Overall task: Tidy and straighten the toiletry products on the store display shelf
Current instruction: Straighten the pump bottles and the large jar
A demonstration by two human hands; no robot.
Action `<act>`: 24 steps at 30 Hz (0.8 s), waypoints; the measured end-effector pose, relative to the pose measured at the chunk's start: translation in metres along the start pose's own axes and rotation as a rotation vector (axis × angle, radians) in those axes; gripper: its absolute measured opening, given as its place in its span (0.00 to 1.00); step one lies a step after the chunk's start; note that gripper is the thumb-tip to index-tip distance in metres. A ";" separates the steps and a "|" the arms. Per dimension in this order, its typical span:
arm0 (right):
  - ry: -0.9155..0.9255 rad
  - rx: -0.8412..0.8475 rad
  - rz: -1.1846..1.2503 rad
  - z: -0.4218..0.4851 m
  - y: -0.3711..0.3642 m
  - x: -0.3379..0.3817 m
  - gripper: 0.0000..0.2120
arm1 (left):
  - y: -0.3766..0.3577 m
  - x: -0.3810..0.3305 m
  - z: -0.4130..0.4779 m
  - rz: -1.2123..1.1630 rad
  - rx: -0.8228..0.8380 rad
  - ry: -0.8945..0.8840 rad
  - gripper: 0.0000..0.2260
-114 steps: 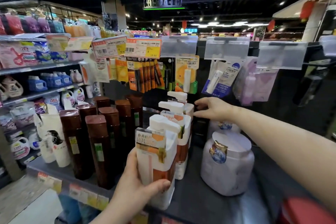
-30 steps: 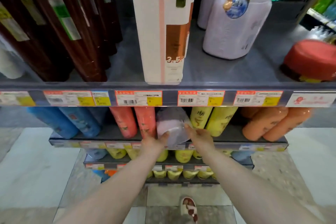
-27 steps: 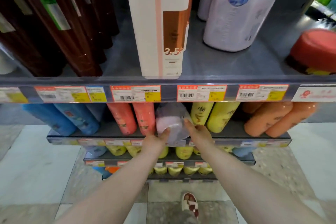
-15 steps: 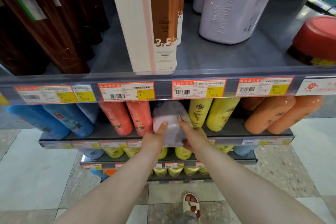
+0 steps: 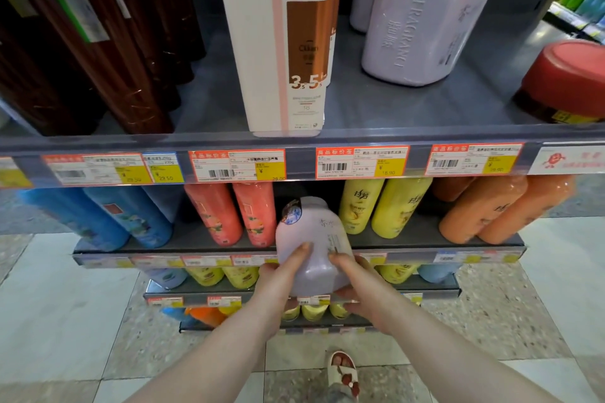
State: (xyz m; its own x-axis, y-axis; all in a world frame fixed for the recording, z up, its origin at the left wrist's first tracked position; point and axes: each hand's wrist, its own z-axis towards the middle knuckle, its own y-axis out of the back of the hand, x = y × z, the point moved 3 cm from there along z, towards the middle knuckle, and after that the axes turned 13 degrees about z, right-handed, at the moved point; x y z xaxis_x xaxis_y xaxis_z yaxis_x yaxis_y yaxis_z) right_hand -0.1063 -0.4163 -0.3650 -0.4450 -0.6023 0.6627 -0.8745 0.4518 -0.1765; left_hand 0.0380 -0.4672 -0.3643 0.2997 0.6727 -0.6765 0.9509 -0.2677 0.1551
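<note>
A pale lilac bottle (image 5: 311, 239) hangs in front of the second shelf (image 5: 196, 240), in the gap between the coral bottles (image 5: 229, 216) and the yellow bottles (image 5: 383, 206). My left hand (image 5: 281, 278) grips its lower left side, thumb on the front. My right hand (image 5: 357, 285) grips its lower right side and base. The bottle's bottom end has come out past the shelf edge, and its top points into the gap.
The top shelf (image 5: 376, 108) carries brown bottles (image 5: 108, 52), a white and brown pump pack (image 5: 288, 42), two lilac jugs (image 5: 425, 20) and a red-lidded tub (image 5: 569, 82). Blue bottles (image 5: 124, 216) and orange bottles (image 5: 491, 209) flank the second shelf. Lower shelves and tiled floor lie below.
Both hands have drawn the lilac bottle outward and down from its gap on the second shelf. The camera has moved closer to the shelves.
</note>
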 end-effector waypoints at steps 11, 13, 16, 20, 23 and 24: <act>0.031 0.000 0.025 -0.024 0.008 -0.018 0.28 | 0.005 0.016 -0.026 0.150 0.120 -0.079 0.29; 0.029 0.004 0.018 -0.035 0.013 -0.029 0.28 | 0.006 0.029 -0.042 0.152 0.138 -0.092 0.30; 0.043 0.052 -0.006 -0.057 0.015 -0.038 0.27 | 0.008 0.041 -0.063 0.170 0.102 -0.136 0.28; 0.089 0.108 -0.047 -0.084 0.017 -0.030 0.25 | 0.009 0.039 -0.092 0.130 0.088 -0.192 0.23; 0.127 0.127 -0.063 -0.103 0.024 -0.017 0.26 | 0.004 0.033 -0.113 0.106 0.046 -0.255 0.15; 0.140 0.132 -0.071 -0.110 0.028 -0.012 0.26 | 0.000 0.030 -0.121 0.099 0.028 -0.279 0.14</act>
State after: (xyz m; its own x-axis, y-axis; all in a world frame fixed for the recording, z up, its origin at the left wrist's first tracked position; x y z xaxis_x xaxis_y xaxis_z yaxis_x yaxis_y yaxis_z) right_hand -0.1047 -0.3240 -0.2979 -0.3577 -0.5282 0.7701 -0.9247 0.3152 -0.2133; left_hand 0.0565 -0.3635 -0.2972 0.3544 0.4281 -0.8314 0.9145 -0.3444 0.2125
